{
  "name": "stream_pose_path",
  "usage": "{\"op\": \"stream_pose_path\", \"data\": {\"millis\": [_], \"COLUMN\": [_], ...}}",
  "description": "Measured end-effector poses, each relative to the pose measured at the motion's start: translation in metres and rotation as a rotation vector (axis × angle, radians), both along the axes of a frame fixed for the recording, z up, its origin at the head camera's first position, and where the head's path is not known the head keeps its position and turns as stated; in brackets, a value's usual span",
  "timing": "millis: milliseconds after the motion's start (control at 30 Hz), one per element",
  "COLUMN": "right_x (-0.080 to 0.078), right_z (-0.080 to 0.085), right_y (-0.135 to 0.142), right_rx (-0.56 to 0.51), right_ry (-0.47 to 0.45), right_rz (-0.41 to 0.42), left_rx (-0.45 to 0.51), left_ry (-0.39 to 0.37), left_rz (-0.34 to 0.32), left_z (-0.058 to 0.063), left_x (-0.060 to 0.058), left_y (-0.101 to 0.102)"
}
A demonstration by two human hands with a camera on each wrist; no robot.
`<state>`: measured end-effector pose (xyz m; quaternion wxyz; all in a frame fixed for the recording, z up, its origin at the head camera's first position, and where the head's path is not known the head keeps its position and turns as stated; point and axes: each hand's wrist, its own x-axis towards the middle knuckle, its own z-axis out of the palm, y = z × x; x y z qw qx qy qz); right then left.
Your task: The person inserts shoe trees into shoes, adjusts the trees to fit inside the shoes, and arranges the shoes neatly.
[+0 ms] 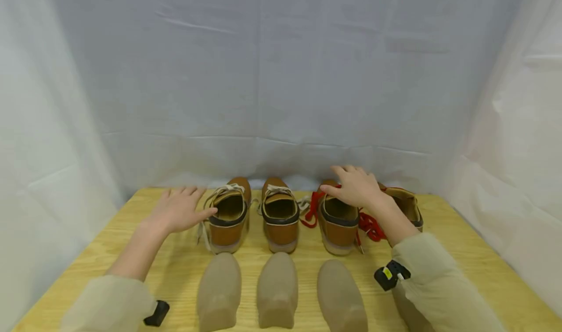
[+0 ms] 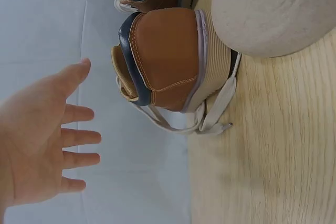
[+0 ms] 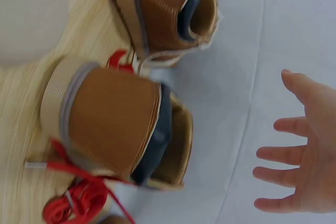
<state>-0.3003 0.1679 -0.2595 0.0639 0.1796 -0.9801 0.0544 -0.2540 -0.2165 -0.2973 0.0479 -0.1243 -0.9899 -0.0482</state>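
Note:
My left hand (image 1: 177, 211), fingers straight and spread, hovers beside the leftmost brown shoe (image 1: 226, 235); its thumb overlaps that shoe's collar in the head view. In the left wrist view, a gap shows between the thumb and this shoe (image 2: 168, 51), whose pale lace trails onto the table. A second pale-laced shoe (image 1: 282, 233) stands to its right. Over a red-laced shoe (image 1: 340, 233) is my right hand (image 1: 356, 188), fingers extended and holding nothing. Its forearm partly hides the rightmost shoe (image 1: 407, 202). Red laces (image 1: 373, 228) lie bunched between these two.
Beige shoe lasts (image 1: 219, 288) lie in a row on the wooden table (image 1: 175, 259), nearer me than the shoes; the rightmost is mostly behind my right sleeve (image 1: 439, 278). A pale sheet (image 1: 281, 78) hangs close behind the shoes, with more sheeting at both sides.

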Motion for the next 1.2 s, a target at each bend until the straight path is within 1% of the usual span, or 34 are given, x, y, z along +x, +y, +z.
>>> {"op": "stream_pose_path", "data": {"millis": [167,300,433,533,700,800,933,1067,1200], "right_x": [0.002,0.002,0.003,0.005,0.01,0.011,0.012,0.012,0.011], "right_z": [0.001,0.001,0.0,-0.002,-0.007,-0.013,-0.02,-0.025,-0.03], "right_y": [-0.02,-0.035,-0.052,-0.065,-0.089,-0.102,-0.117,-0.129,-0.14], "right_rx": [-0.012,-0.005,0.001,0.022,0.072,0.091,0.119,0.157,0.175], "right_ry": [0.002,-0.007,-0.028,-0.043,-0.039,-0.037,-0.053,-0.066,-0.071], "right_rz": [0.063,0.094,0.106,0.135,0.206,0.229,0.247,0.242,0.241], "left_rx": [0.004,0.001,-0.001,-0.004,-0.025,-0.057,-0.098,-0.116,-0.105], "left_ry": [0.022,0.025,-0.027,-0.066,-0.079,-0.076,-0.049,-0.006,0.03], "left_rz": [0.002,-0.015,-0.036,-0.059,-0.088,-0.102,-0.14,-0.184,-0.231], "left_z": [0.002,0.005,0.008,0.007,0.003,0.003,0.001,-0.001,-0.003], "left_x": [0.004,0.005,0.006,0.006,0.011,0.016,0.024,0.034,0.041], "left_y": [0.001,0.003,0.006,0.012,0.02,0.024,0.028,0.03,0.032]}}
